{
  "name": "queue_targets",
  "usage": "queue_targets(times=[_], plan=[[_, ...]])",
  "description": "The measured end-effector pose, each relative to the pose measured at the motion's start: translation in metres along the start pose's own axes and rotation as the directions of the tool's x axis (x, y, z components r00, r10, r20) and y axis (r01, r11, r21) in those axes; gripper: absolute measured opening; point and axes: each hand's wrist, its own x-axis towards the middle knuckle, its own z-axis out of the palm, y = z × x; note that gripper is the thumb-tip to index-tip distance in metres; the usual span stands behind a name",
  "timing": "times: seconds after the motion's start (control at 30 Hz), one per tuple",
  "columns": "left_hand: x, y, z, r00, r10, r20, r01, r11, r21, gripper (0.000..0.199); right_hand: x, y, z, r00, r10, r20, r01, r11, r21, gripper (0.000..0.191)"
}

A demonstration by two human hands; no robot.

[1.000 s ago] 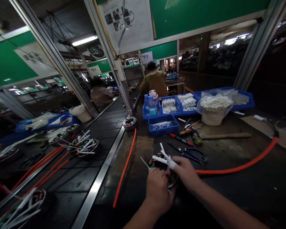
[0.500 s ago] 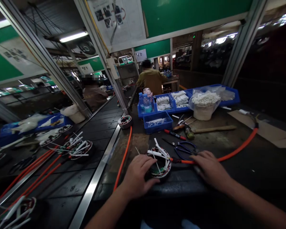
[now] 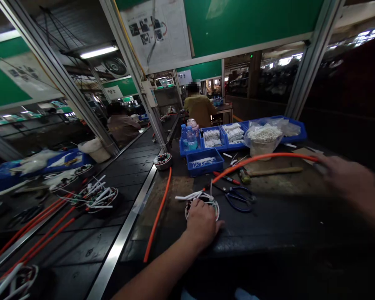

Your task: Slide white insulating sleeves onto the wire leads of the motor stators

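Note:
My left hand (image 3: 202,223) is closed over the near side of a round wound coil unit (image 3: 218,208) on the dark bench, its fingers curled into the ring. White sleeves (image 3: 189,196) stick out at the unit's left. From its top an orange tube (image 3: 268,155) arches to the right, raised above the bench. My right hand (image 3: 343,173), blurred by motion, grips the tube's far end. Blue-handled pliers (image 3: 240,199) lie just right of the unit.
Behind are a small blue tray (image 3: 205,161), blue bins, bottles (image 3: 192,139) and a bagged bucket (image 3: 262,146). A wooden-handled hammer (image 3: 273,171) lies under the tube's arch. Left, a conveyor (image 3: 125,179) carries more coil units. Two people sit farther back.
My right hand has moved right and up, lifting the orange tube into an arch. My left hand has shifted from the unit's left side onto it, and the unit has turned.

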Motion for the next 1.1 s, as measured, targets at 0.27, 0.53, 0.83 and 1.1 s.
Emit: queue_targets(times=[0.27, 0.53, 0.83, 1.1], plan=[[-0.015, -0.039, -0.023, 0.972, 0.198, 0.128, -0.178, 0.973, -0.148, 0.066, 0.007, -0.132, 0.052, 0.896, -0.233, 0.379, 0.28, 0.957, -0.075, 0.04], [-0.016, 0.012, 0.013, 0.974, -0.224, 0.034, 0.21, 0.947, 0.242, 0.061, -0.016, -0.229, 0.078, 0.825, -0.411, 0.389, 0.441, 0.897, 0.013, 0.036], [-0.008, -0.008, -0.037, 0.898, -0.25, 0.363, 0.265, 0.964, 0.009, 0.032, -0.023, -0.222, 0.085, 0.764, -0.583, 0.278, 0.589, 0.805, 0.069, 0.033], [-0.013, -0.028, -0.025, 0.907, -0.265, 0.329, 0.289, 0.957, -0.027, 0.042, -0.06, -0.243, 0.084, 0.655, -0.736, 0.169, 0.434, 0.55, 0.714, 0.087]])
